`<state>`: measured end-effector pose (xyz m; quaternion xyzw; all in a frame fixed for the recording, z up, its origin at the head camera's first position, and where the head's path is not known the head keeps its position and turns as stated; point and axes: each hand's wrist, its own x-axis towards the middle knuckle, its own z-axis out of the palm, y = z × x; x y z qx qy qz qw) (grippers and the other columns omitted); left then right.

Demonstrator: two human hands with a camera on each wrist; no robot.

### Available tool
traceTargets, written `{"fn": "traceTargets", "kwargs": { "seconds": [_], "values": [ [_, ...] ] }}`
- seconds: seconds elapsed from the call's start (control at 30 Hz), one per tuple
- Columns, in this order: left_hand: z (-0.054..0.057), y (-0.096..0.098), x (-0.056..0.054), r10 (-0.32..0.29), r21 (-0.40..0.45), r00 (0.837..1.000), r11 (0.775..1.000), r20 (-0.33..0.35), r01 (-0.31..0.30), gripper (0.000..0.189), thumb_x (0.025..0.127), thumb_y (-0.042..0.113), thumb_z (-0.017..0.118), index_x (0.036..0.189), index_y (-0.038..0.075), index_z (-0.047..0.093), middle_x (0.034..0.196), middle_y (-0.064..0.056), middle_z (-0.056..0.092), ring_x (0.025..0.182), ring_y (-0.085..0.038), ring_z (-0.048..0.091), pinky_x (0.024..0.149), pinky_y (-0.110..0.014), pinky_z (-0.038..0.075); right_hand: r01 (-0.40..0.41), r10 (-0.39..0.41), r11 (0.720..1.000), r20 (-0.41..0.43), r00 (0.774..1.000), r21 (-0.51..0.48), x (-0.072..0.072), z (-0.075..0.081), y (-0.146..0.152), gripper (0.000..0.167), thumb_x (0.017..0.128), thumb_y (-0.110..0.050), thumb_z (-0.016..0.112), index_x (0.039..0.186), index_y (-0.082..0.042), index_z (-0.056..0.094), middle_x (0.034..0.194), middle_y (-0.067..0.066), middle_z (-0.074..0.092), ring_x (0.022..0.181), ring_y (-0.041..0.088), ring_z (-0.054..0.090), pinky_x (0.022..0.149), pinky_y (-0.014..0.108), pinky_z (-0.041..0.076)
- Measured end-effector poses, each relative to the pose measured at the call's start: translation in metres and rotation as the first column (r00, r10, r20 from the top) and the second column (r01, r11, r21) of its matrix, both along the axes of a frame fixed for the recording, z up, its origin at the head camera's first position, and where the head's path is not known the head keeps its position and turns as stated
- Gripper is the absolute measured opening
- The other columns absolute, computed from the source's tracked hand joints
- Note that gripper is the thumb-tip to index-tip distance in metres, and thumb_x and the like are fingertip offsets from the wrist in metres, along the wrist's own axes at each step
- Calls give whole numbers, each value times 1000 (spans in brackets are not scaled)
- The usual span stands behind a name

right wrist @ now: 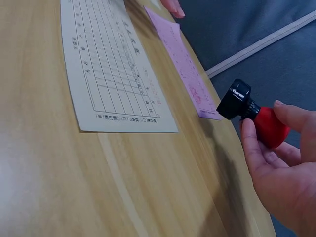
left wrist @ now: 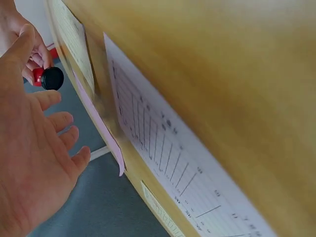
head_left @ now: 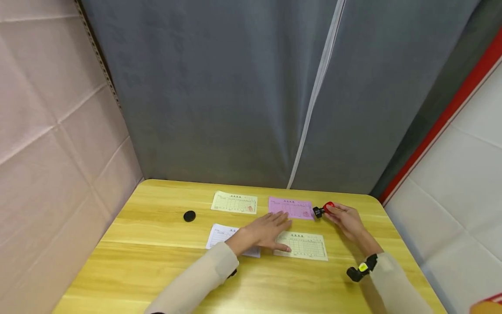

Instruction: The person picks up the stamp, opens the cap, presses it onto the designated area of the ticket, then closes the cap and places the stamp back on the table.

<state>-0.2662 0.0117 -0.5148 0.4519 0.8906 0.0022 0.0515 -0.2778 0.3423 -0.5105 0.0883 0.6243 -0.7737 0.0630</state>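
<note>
My right hand (head_left: 347, 220) holds a stamp (right wrist: 269, 126) by its red handle, just right of the pink slip (head_left: 290, 208). In the right wrist view its black head tilts up and left above the table, and a red imprint shows on that slip. My left hand (head_left: 264, 233) spreads its straight fingers over the middle of the slips, fingertips at the pink slip's lower edge. Its thumb lies over the pale green slip (head_left: 307, 246) in front. The wrist covers part of a white slip (head_left: 219, 235) at front left.
A yellowish slip (head_left: 234, 203) with a red imprint lies at the back left. Left of it is a round black cap (head_left: 189, 216). The wooden table (head_left: 157, 261) ends at a grey curtain (head_left: 215, 87), with pale walls at both sides.
</note>
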Motion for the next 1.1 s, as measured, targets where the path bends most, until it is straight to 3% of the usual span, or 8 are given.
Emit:
{"fn": "traceTargets", "kwargs": {
  "seconds": [0.17,0.37,0.5,0.73,1.1],
  "values": [
    [3,-4,14,-25,12,1000,1000,12,25,95,99,79,45,169,17,28,176,-13,19,163,-29,17,133,-45,21,2,-2,1000,37,999,-14,10,6,5,44,105,-8,67,143,7,52,108,-1,69,98,12,75,102,33,58],
    [7,-5,31,-32,4,999,999,42,32,95,98,79,46,170,20,25,177,-9,17,164,-26,15,133,-43,19,-43,40,999,82,996,33,23,7,9,44,105,-12,68,142,5,53,113,0,66,101,13,73,104,34,57],
    [9,-3,39,-47,-9,998,999,46,47,95,98,81,41,171,22,23,178,-8,15,164,-26,14,133,-41,18,-72,69,997,67,995,38,29,7,9,41,104,-13,70,137,6,57,113,1,68,101,13,73,103,34,57],
    [9,2,49,-86,-35,996,996,32,87,95,98,81,40,171,22,23,178,-6,16,164,-25,13,132,-39,17,-102,99,992,42,994,76,37,11,7,41,104,-11,69,138,8,55,112,2,70,100,13,75,102,35,58],
    [2,7,57,-84,-79,995,993,55,89,95,97,83,38,171,26,21,178,-6,14,164,-24,12,132,-39,19,-150,153,972,-3,988,183,52,14,4,40,104,-8,68,135,15,58,110,4,72,97,15,77,97,36,61]
  ]
}}
